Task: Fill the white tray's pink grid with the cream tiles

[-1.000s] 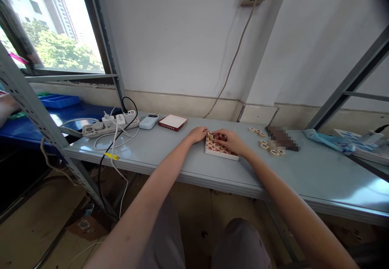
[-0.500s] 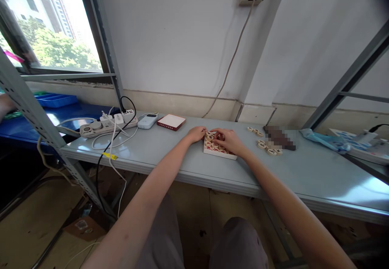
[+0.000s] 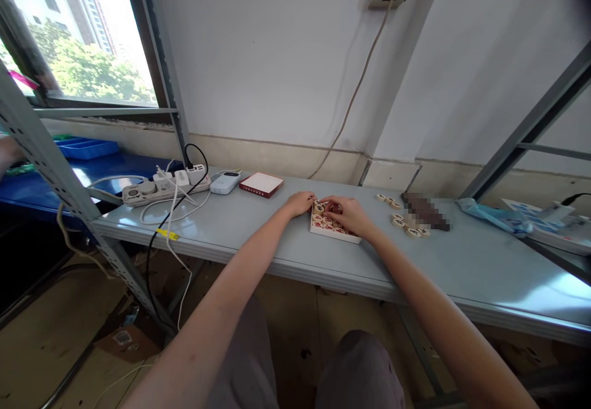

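A white box [image 3: 335, 234] stands on the grey table, holding several round wooden chess pieces with red and dark characters. My left hand [image 3: 301, 203] is closed at the box's back left corner; what its fingertips hold, if anything, is too small to make out. Over the back of the box, my right hand [image 3: 344, 213] bends its fingers down onto a round piece [image 3: 327, 220] among the others. The hand hides the right part of the box. To the right, loose pieces [image 3: 413, 232] lie on the table in two groups.
A red-edged box lid [image 3: 261, 183] lies back left, beside a pale blue power bank [image 3: 225, 182]. Further left is a power strip [image 3: 138, 193] with trailing cables. A blurred brown object [image 3: 425, 210] and blue plastic [image 3: 494, 217] lie right. A person's hand shows at far left.
The view has shifted slightly. My right fingers have moved a little over the pieces, and the piece at the box's back left now sits lower or flatter; my left hand stays at the corner.
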The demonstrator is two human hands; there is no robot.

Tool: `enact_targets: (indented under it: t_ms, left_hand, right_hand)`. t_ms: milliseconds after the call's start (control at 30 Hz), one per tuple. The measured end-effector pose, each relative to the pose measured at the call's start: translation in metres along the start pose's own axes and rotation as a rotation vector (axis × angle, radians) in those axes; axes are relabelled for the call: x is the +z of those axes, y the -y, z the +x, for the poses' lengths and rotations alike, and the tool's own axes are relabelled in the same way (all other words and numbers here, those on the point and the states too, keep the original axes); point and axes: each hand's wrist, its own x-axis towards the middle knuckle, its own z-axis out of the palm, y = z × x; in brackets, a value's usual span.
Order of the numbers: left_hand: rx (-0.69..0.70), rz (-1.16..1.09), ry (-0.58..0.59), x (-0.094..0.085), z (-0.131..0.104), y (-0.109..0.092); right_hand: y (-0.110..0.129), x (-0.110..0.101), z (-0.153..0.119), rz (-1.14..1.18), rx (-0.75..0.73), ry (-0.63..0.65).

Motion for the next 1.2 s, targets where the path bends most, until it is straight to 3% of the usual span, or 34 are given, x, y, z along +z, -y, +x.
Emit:
enact_targets:
  t_ms: [233, 333, 467, 533, 633, 700, 767, 833, 933, 1000, 1200]
  left_hand:
    - [-0.009, -0.003, 0.000, -0.001, 0.000, -0.001]
    - [0.011, -0.021, -0.003, 0.000, 0.000, 0.001]
    - [0.013, -0.040, -0.004, 0.001, 0.000, 0.003]
    - [0.004, -0.045, 0.006, 0.001, 0.001, 0.004]
    - [0.009, -0.038, 0.000, 0.002, 0.001, 0.005]
    - [0.013, -0.028, -0.016, 0.003, 0.002, 0.006]
    - [0.020, -0.026, -0.023, 0.003, 0.003, 0.006]
    - [0.018, -0.027, -0.017, 0.004, 0.003, 0.006]
    - [0.003, -0.028, -0.001, 0.003, 0.003, 0.006]
    - [0.003, -0.033, 0.001, 0.003, 0.002, 0.005]
    - [0.023, -0.041, -0.012, 0.002, 0.000, 0.005]
  right_hand:
    - [-0.001, 0.000, 0.000, 0.140, 0.044, 0.009]
    - [-0.006, -0.003, -0.001, 0.119, 0.154, -0.031]
    - [-0.027, -0.007, -0.010, -0.306, 0.468, -0.219]
    - [-0.041, -0.008, -0.017, -0.502, 0.639, -0.226]
    - [-0.060, -0.009, -0.026, -0.571, 0.960, -0.046]
    - [-0.067, -0.011, -0.027, -0.528, 1.095, 0.098]
    - [-0.068, -0.011, -0.026, -0.504, 1.072, 0.202]
    - [-0.066, -0.010, -0.025, -0.500, 0.913, 0.255]
    - [-0.063, -0.006, -0.022, -0.453, 0.611, 0.248]
    - [-0.065, -0.005, -0.021, -0.417, 0.497, 0.219]
    - [-0.065, -0.012, -0.017, -0.350, 0.493, 0.122]
